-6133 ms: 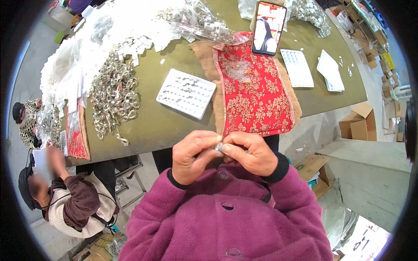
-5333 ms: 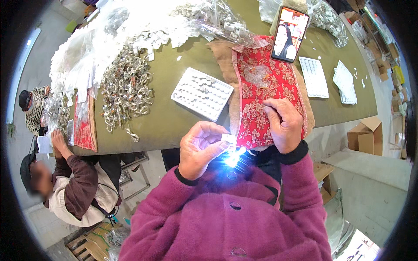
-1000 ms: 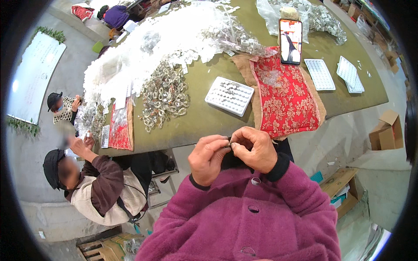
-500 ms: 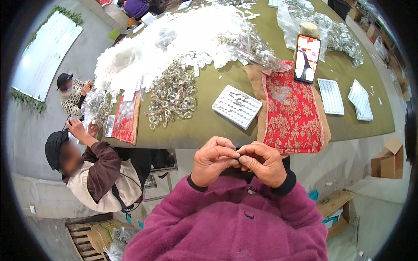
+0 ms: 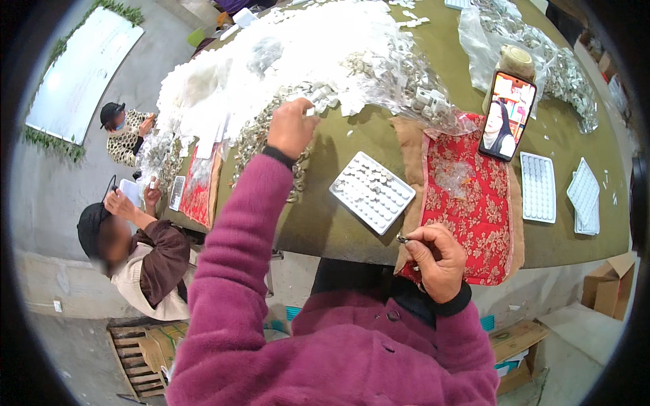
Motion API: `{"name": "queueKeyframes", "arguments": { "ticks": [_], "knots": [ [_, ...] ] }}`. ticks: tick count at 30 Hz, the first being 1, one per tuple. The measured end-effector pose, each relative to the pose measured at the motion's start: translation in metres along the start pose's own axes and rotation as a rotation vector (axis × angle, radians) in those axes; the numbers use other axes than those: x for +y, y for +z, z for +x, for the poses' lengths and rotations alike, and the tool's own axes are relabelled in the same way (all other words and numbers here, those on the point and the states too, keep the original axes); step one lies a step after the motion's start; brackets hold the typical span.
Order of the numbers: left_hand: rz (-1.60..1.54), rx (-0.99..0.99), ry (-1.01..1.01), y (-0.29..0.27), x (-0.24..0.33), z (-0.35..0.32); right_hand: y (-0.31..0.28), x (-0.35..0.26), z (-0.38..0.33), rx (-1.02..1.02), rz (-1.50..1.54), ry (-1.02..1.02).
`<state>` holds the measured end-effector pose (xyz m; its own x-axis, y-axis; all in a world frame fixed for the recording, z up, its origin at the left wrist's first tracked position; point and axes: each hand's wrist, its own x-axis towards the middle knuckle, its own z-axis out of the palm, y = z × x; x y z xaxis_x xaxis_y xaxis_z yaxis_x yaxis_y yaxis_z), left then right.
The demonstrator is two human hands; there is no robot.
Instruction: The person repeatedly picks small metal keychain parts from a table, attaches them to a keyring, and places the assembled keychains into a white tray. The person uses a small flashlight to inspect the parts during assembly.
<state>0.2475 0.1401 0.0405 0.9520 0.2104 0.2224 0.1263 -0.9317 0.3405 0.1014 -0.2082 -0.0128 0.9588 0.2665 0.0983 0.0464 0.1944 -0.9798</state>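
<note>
My left hand (image 5: 292, 128) is stretched out over the table at the near edge of a heap of small white pieces (image 5: 325, 95). Its thumb and forefinger close around a small white piece (image 5: 310, 111). In front of my body, my right hand (image 5: 439, 262) pinches a small dark, shiny metal piece (image 5: 402, 238) between thumb and forefinger, above the edge of the red floral cloth (image 5: 467, 233). A white tray with round hollows (image 5: 365, 211), partly filled with small silvery pieces, lies between my hands. Beneath my left forearm is a pile of ring-shaped pieces (image 5: 298, 177), partly hidden.
A phone (image 5: 508, 115) leans on a round, pale object (image 5: 516, 61) behind the red cloth. More white trays (image 5: 538, 189) lie at the right. Bags of small parts (image 5: 562, 74) stand at the far right. Two people sit along the left side, the nearer one (image 5: 145, 250) with raised hands.
My hands were together in front of my chest and have parted. The left has reached forward and left to the heap; the right has dropped slightly, keeping the small metal piece.
</note>
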Motion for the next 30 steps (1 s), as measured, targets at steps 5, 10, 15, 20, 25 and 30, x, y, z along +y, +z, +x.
{"name": "queueKeyframes", "arguments": {
  "ticks": [5, 10, 15, 20, 25, 30],
  "knots": [
    [0.180, -0.102, -0.054, 0.037, -0.029, 0.049, -0.008, 0.004, -0.001, -0.028, -0.043, -0.101],
    [0.056, -0.084, -0.144, 0.034, -0.036, 0.047, -0.009, 0.003, -0.003, -0.060, 0.051, -0.037],
    [0.101, 0.015, -0.074, 0.026, -0.019, 0.035, -0.005, 0.009, -0.004, -0.030, -0.005, -0.124],
    [-0.371, 0.294, 0.105, -0.011, -0.001, -0.033, -0.002, 0.015, -0.005, -0.026, -0.083, -0.218],
    [-1.193, -0.251, -0.235, -0.047, 0.025, -0.159, 0.014, 0.010, -0.009, 0.028, -0.100, -0.201],
    [-1.516, -0.340, -0.361, -0.016, 0.063, -0.252, 0.038, -0.006, -0.028, -0.027, -0.305, -0.307]
  ]
}}
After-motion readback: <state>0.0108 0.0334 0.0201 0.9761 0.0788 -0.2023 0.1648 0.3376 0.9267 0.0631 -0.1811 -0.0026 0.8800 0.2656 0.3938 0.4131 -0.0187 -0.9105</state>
